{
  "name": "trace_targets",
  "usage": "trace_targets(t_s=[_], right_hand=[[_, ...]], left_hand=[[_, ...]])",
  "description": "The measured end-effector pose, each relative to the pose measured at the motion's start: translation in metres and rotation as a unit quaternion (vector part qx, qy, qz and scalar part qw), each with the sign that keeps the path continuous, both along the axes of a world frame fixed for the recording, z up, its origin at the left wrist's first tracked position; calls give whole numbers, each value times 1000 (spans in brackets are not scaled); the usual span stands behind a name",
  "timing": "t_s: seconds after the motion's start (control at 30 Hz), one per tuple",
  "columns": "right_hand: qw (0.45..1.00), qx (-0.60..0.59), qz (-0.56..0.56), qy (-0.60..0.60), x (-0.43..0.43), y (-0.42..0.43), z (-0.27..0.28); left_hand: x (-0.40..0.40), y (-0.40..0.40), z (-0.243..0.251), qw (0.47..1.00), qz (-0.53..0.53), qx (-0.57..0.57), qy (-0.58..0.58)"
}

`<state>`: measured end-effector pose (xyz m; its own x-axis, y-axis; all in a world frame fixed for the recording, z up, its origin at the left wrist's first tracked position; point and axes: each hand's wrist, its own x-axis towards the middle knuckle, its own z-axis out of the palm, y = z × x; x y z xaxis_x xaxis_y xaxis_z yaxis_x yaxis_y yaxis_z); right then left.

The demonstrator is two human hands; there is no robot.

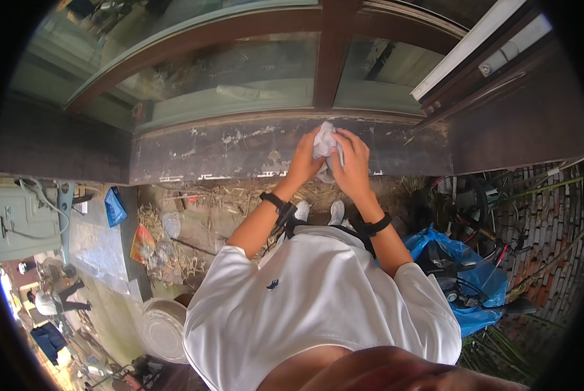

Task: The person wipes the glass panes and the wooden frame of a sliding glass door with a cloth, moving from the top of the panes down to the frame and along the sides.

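Note:
A crumpled pale cloth [325, 141] is held between both hands over a dark window sill with chipped, flaking paint [252, 146]. My left hand [305, 155] grips the cloth from its left side, and my right hand [351, 155] has its fingers bent over the right side. Part of the cloth hangs below the hands near the sill's front edge. Beyond the sill stands a brown-framed glass window [323, 63]. Each wrist wears a black strap.
An open window sash [468, 54] juts out at upper right. Blue plastic sheeting [482, 273] partly covers a motorbike at lower right. Straw and litter [167, 244] lie on the ground at left, near a round pale lid [163, 330]. Another person [47, 302] is far off at lower left.

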<state>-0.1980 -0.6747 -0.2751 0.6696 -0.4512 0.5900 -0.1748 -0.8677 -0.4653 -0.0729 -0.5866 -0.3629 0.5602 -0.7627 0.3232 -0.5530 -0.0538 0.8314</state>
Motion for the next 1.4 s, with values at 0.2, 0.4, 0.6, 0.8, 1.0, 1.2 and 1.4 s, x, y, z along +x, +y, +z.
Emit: trace_targets(t_s=[0.2,0.4,0.6,0.8,1.0,1.2,1.4], right_hand=[[840,169,495,147,43,122,-30],[711,256,616,224,69,158,-37],[783,195,495,324,70,130,-105],[747,252,534,306,66,172,-44],[852,154,378,327,77,154,-120],[847,169,423,274,88,162,-72],[867,134,379,294,86,137,-101]], left_hand=[[3,19,-103,952,-144,199,-183],[-14,44,-135,893,-243,300,-230],[-22,72,-153,918,-208,209,-265],[13,90,-154,893,-200,285,-286],[31,84,-147,868,-209,361,-268],[47,82,-158,849,-174,344,-361],[47,63,-168,832,-140,352,-406]])
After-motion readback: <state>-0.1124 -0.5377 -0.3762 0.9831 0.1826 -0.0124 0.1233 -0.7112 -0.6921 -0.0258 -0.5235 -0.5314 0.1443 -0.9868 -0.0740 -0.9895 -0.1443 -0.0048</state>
